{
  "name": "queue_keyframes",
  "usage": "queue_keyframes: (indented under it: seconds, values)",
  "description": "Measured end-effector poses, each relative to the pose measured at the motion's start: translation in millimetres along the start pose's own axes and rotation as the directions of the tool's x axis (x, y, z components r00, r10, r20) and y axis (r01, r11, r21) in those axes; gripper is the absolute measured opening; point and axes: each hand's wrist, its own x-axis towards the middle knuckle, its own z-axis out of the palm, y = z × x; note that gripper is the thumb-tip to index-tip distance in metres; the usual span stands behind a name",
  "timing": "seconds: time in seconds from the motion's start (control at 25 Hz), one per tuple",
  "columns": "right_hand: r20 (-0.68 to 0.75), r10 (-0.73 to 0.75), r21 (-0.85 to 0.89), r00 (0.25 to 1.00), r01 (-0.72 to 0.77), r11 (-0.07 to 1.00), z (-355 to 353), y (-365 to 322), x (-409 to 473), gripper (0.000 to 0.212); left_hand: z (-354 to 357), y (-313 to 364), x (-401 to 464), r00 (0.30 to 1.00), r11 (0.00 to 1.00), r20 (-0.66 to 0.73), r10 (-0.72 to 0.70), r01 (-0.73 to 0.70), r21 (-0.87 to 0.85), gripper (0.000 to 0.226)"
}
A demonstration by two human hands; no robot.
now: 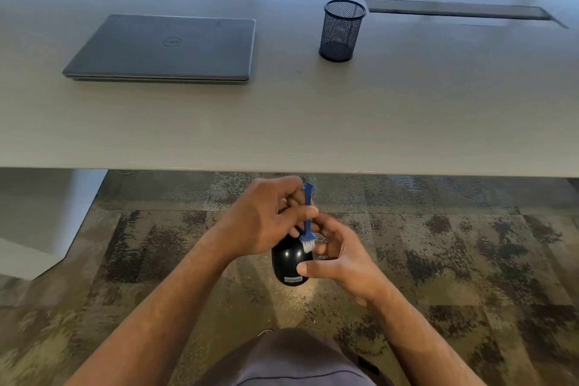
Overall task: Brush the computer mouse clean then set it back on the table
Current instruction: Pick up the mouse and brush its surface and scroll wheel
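Head view: my left hand point(266, 216) pinches the blue brush point(308, 219), its white bristles touching the black mouse point(289, 263); my right hand point(338, 257) grips this mouse below the table point(282, 122) edge.

You have a wide bare strip of table point(313, 135) along its near edge; farther back, 2 obstacles stand: the closed laptop point(163, 48) at left, the mesh cup point(341, 30) right of it.

Both forearms are bare with no sleeves in view, the left hand point(263, 216) and right hand point(341, 257) wear no gloves or rings, and grey clothing with a thin dark seam line covers the lap.
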Motion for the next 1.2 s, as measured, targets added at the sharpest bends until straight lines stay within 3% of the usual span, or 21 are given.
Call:
queue_keyframes:
  seconds: [0.16, 0.28, 0.4, 0.64, 0.8, 1.04, 1.2]
  values:
    - [-0.003, 0.012, -0.035, 1.000, -0.012, 0.999, 1.8, 5.8, -0.9, 0.092, -2.4, -4.7, 10.3, 0.958, 0.992, -0.286, -0.012, 0.047, 0.115, 0.011]
    - [-0.007, 0.006, -0.037, 1.000, -0.006, 0.999, 1.3, 4.8, -2.9, 0.094, -2.8, -5.5, 7.8, 0.891, 0.997, -0.451, -0.049, 0.018, -0.074, 0.011]
    - [-0.027, -0.005, -0.022, 1.000, 0.005, 1.000, -1.6, 2.6, -4.1, 0.092, -2.9, -5.1, -9.4, 0.896, 0.985, -0.443, -0.041, -0.039, -0.170, 0.008]
    - [-0.028, -0.021, 0.007, 0.999, 0.021, 1.000, -2.9, -0.7, -3.8, 0.093, -2.6, -5.6, -36.3, 0.995, 0.993, -0.099, -0.015, 0.004, -0.117, 0.016]
    - [-0.035, -0.026, 0.021, 0.999, 0.026, 0.999, -2.5, -1.5, -2.4, 0.095, -4.1, -8.3, -40.2, 0.974, 0.985, -0.220, -0.051, 0.013, -0.173, 0.022]
    - [-0.008, -0.029, 0.021, 1.000, 0.029, 0.999, -3.0, 2.1, -4.1, 0.089, -10.2, -18.3, -19.1, 0.871, 0.978, -0.470, -0.145, 0.054, -0.201, 0.005]
    - [-0.007, -0.035, 0.025, 0.999, 0.035, 0.999, -4.4, 2.8, -4.4, 0.090, -9.1, -16.3, -20.6, 0.858, 0.956, -0.495, -0.135, -0.018, -0.293, 0.006]
